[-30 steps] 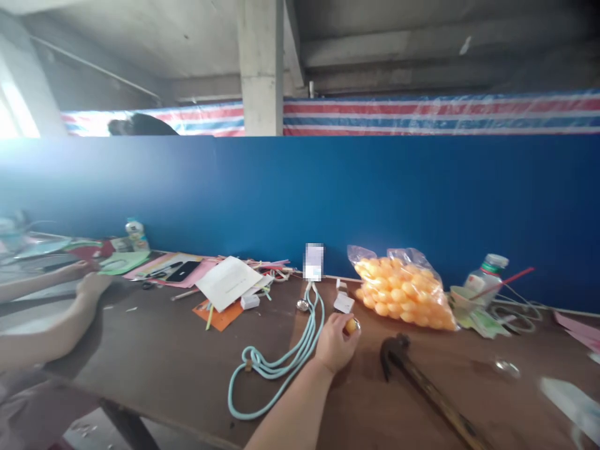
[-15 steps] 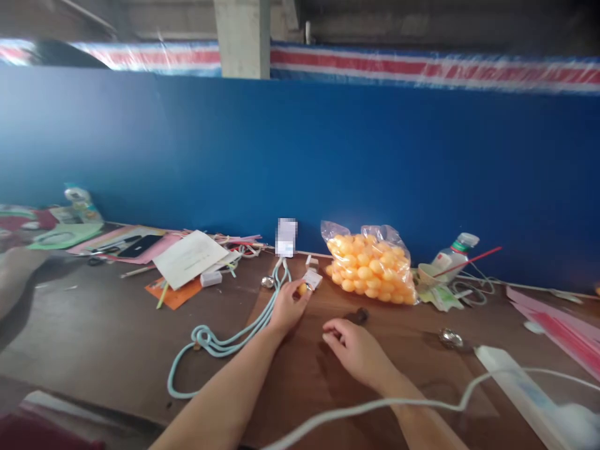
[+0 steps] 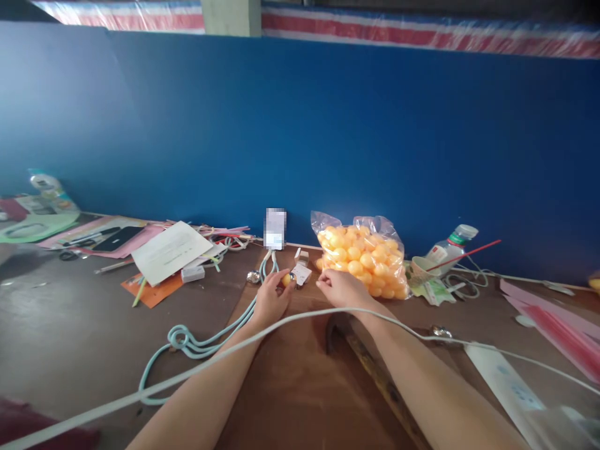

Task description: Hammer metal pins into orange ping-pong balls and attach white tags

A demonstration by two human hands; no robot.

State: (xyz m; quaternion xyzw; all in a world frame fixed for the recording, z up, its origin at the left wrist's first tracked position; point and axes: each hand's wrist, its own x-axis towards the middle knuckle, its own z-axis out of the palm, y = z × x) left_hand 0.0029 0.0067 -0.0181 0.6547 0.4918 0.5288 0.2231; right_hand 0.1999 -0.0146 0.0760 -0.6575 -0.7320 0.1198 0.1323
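Observation:
My left hand (image 3: pixel 272 300) is closed around a small yellow-orange ball (image 3: pixel 286 279) with a shiny metallic part on its right side. My right hand (image 3: pixel 345 289) hovers in front of the bag of orange balls (image 3: pixel 359 256), thumb and fingertips pinched together; whether anything tiny sits between them is hidden. Under my right forearm lies a hammer (image 3: pixel 370 362) with a worn wooden handle and a dark claw head. A white paper tag (image 3: pixel 301 274) rests between my two hands. Just left of my left hand is a shiny metal piece (image 3: pixel 253 276).
A light blue lanyard (image 3: pixel 201 350) loops across the left of the table. A white cable (image 3: pixel 309 314) crosses over both forearms. Papers (image 3: pixel 171 250) and a phone (image 3: pixel 120 239) lie left; a bottle (image 3: pixel 452 249), paper cup (image 3: pixel 424 270) and another shiny piece (image 3: pixel 440 332) are right.
The view has tipped downward. My right hand has moved forward towards the bag, and the hammer, mostly hidden before, now shows beneath that forearm. My left hand keeps hold of the ball.

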